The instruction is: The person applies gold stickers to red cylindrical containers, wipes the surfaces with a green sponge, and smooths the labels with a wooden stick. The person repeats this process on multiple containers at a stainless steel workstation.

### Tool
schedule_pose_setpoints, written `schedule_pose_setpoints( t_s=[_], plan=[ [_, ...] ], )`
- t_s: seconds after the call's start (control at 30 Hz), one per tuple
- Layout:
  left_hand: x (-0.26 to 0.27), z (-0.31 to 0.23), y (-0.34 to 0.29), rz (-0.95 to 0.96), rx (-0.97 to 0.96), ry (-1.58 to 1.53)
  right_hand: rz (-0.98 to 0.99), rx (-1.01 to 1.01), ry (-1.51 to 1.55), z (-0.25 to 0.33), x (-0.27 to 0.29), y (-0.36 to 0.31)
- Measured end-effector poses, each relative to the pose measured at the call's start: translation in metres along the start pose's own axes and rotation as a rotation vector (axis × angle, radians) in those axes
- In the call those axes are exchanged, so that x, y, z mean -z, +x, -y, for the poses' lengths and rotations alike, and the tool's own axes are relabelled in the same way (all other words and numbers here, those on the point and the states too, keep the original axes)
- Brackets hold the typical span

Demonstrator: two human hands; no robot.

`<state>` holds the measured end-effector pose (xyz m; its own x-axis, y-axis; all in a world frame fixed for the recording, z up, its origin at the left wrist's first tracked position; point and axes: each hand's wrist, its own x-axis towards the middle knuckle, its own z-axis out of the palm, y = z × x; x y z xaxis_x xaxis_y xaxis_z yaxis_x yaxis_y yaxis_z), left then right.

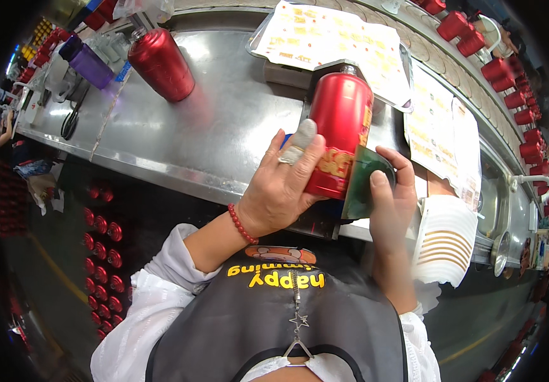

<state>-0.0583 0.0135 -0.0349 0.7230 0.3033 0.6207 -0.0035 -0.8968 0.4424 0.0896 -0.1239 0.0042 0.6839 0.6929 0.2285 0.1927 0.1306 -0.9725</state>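
Observation:
A red metal bottle point(343, 105) with gold printing near its lower end lies in front of me, its narrow neck pointing away. My left hand point(274, 188) grips its lower left side; pale finger covers sit on some of the fingers. In my right hand point(394, 200) is a flat, dark green scraper point(361, 181), held between thumb and fingers. The scraper's edge is against the right side of the bottle by the gold print. A dark holder partly shows behind and under the bottle, mostly hidden.
Another red bottle point(161, 63) and a purple bottle point(88, 62) are at the left of the metal table point(223, 95). Printed sheets point(331, 38) lie beyond my hands, with more point(443, 121) at the right. A curved white stack point(447, 239) is beside my right forearm. Scissors point(70, 121) lie far left.

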Motion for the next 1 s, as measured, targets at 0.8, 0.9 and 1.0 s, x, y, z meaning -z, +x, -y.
schedule_pose_setpoints(
  t_s=[0.8, 0.9, 1.0],
  plan=[
    [0.032, 0.015, 0.021, 0.313, -0.49, 0.152, -0.006, -0.104, 0.103, -0.037, 0.018, -0.005],
    [0.024, 0.012, 0.045, 0.332, -0.617, 0.133, -0.019, -0.166, 0.183, -0.037, 0.02, -0.003],
    [0.019, 0.014, 0.054, 0.329, -0.661, 0.106, -0.017, -0.193, 0.217, -0.033, 0.021, -0.003]
  ],
)
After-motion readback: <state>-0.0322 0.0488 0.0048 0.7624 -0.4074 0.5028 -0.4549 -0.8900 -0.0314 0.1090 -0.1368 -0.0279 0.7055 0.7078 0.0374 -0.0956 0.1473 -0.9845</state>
